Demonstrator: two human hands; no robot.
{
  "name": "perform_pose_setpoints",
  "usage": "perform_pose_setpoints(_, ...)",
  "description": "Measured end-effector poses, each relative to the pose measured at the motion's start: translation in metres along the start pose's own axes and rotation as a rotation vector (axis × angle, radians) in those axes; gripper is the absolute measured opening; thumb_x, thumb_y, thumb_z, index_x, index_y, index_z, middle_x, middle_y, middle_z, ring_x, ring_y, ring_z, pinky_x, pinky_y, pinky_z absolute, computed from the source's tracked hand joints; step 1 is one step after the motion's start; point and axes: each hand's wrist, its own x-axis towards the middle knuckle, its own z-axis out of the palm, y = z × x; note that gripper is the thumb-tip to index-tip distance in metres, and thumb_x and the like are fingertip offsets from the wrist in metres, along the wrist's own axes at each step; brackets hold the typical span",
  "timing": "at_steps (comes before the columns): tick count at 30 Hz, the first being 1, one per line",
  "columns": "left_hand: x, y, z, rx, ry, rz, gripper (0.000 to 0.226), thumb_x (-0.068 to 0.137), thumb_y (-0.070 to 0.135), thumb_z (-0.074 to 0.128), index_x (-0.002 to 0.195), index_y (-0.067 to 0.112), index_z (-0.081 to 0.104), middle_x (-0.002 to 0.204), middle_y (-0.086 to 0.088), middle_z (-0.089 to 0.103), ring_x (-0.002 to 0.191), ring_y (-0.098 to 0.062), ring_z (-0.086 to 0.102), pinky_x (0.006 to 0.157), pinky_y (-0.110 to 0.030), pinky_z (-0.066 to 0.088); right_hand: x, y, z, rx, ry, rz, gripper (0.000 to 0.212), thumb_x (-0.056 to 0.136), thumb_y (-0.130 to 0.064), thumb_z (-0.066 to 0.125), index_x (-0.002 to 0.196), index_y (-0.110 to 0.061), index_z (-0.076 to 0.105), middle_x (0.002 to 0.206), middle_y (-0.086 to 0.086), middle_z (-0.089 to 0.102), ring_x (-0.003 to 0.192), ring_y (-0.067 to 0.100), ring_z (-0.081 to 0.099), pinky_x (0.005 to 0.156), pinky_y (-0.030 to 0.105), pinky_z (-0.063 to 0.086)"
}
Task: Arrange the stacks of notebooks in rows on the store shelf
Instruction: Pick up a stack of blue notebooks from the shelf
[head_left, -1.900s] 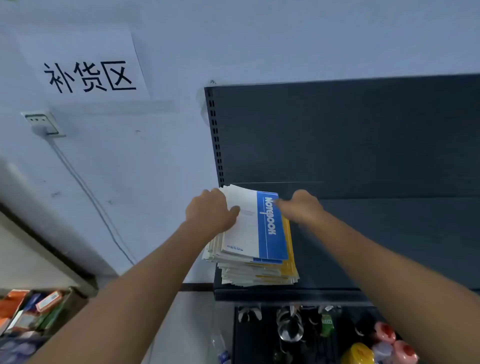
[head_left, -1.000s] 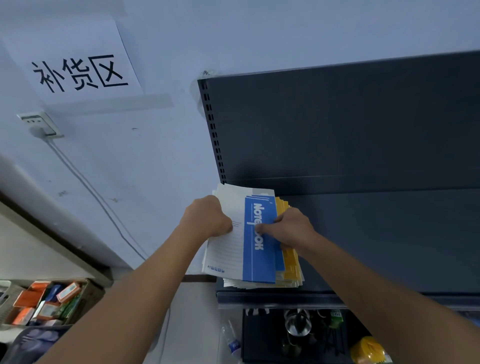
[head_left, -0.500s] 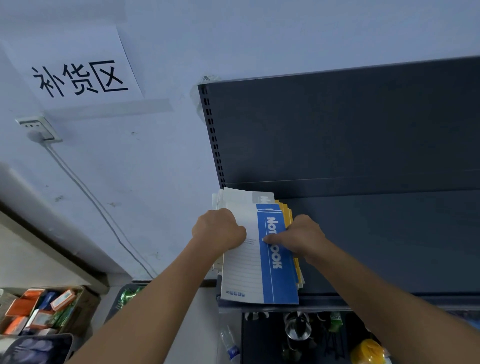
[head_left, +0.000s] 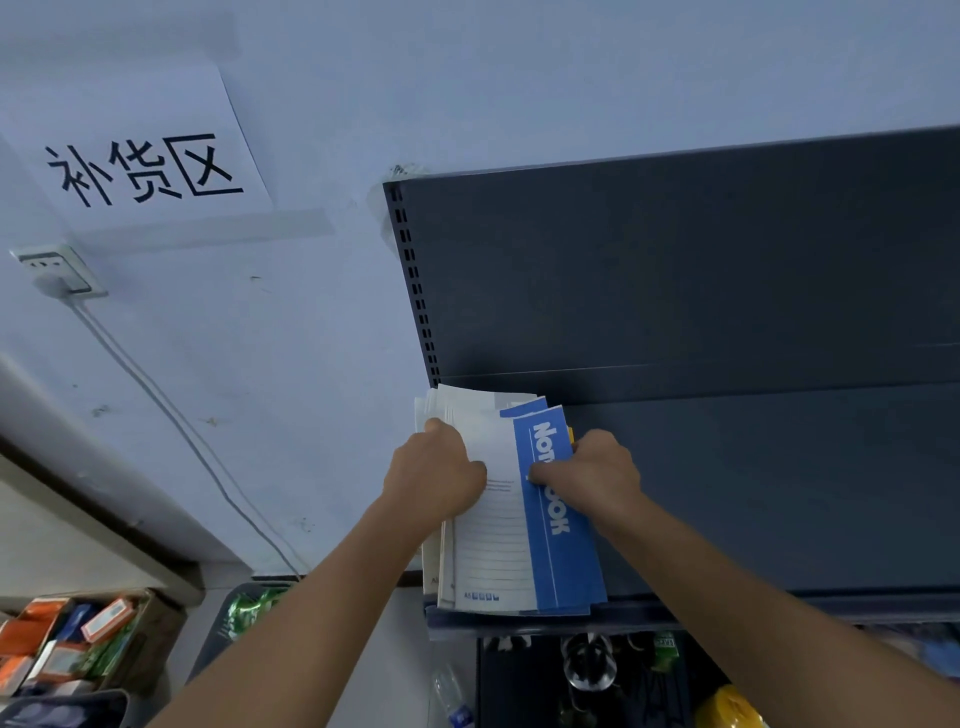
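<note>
the scene is lit dimly and evenly, and a cool bluish cast is laid over the wall (head_left: 311, 338). shadows are kept soft. the dark shelf (head_left: 727, 467) is rendered nearly without detail. straight edges are bowed by wide-angle distortion, and the lower corners are slightly blurred.

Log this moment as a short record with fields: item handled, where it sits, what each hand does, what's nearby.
item: stack of notebooks, top cover white and blue
place: left end of the dark shelf
left hand: grips the stack's left edge
right hand: pinches the right edge, thumb on top
nearby: paper sign and outlet on the wall
</note>
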Motion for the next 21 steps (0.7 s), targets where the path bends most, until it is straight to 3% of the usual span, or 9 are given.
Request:
perform_pose_setpoints(6,-0.003,-0.006,-0.004,-0.162,-0.053,-0.036,0.026,0.099,0.032,0.054,0.107,0.019,0.034,0.090,0.007,0.047,0.070,-0.008,0.047,0.050,-0.018,0.035,-0.008,-0.004,0.007,-0.047,-0.021,-0.046,0.028,0.076,-0.042,0.077,0.072,-0.021,0.058,0.069,-0.009,0.065,0.058,0.005,0.061,0.044,0.021,0.037)
perform_pose_setpoints(10,-0.009,-0.009,-0.009,-0.130,-0.025,-0.074,0.019,0.100,0.030,0.046,0.086,0.018,0.040,0.086,0.002,0.051,0.074,-0.010,0.053,0.052,-0.023,0.038,-0.017,-0.005,0.015,-0.100,-0.049,-0.063,0.033,0.081,-0.052,0.070,0.072,-0.023,0.056,0.071,-0.009,0.063,0.061,0.007,0.059,0.046,0.023,0.036)
perform_pose_setpoints(13,-0.012,-0.010,-0.010,-0.100,-0.025,-0.073,0.016,0.100,0.031,0.045,0.098,0.015,0.043,0.084,0.003,0.050,0.073,-0.010,0.053,0.052,-0.022,0.037,-0.020,-0.005,0.018,-0.112,-0.070,-0.072,0.032,0.084,-0.053,0.069,0.081,-0.022,0.059,0.079,-0.008,0.064,0.066,0.007,0.060,0.048,0.024,0.038)
perform_pose_setpoints(17,-0.013,-0.012,-0.006,-0.122,-0.062,-0.073,0.019,0.100,0.034,0.046,0.106,0.018,0.038,0.086,0.008,0.045,0.073,-0.009,0.050,0.052,-0.020,0.036,-0.023,0.003,0.019,0.051,-0.104,-0.013,0.030,0.085,-0.046,0.071,0.094,-0.019,0.065,0.086,-0.005,0.070,0.073,0.010,0.066,0.053,0.024,0.046)
perform_pose_setpoints(21,-0.014,-0.008,0.000,-0.180,-0.132,-0.049,0.025,0.098,0.032,0.051,0.114,0.018,0.037,0.095,0.006,0.047,0.073,-0.006,0.046,0.053,-0.018,0.035,-0.023,0.011,0.015,0.197,-0.105,0.044,0.026,0.085,-0.039,0.073,0.093,-0.015,0.069,0.082,-0.002,0.074,0.073,0.014,0.071,0.057,0.028,0.052)
